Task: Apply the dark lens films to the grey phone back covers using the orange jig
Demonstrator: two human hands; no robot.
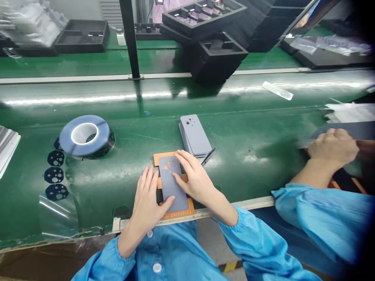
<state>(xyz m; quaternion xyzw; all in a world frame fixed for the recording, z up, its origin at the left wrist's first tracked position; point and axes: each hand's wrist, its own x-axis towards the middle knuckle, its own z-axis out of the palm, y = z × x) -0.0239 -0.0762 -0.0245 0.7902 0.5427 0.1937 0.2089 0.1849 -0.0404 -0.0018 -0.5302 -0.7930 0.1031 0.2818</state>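
A grey back panel with small cutouts near its top lies on an orange fixture at the front edge of the bench. My left hand rests along the panel's left side, fingers stretched out and thumb over its lower part. From the right, my right hand touches the panel's upper part with spread fingers. Just behind it, tweezers lean by a stack of similar grey panels. A roll of blue film stands to the left, above dark film pieces with holes.
A co-worker's hand and blue sleeve are at the right. Black trays are stacked on the raised shelf behind. A white strip lies toward the back right, and white sheets at the far left. A black post rises behind.
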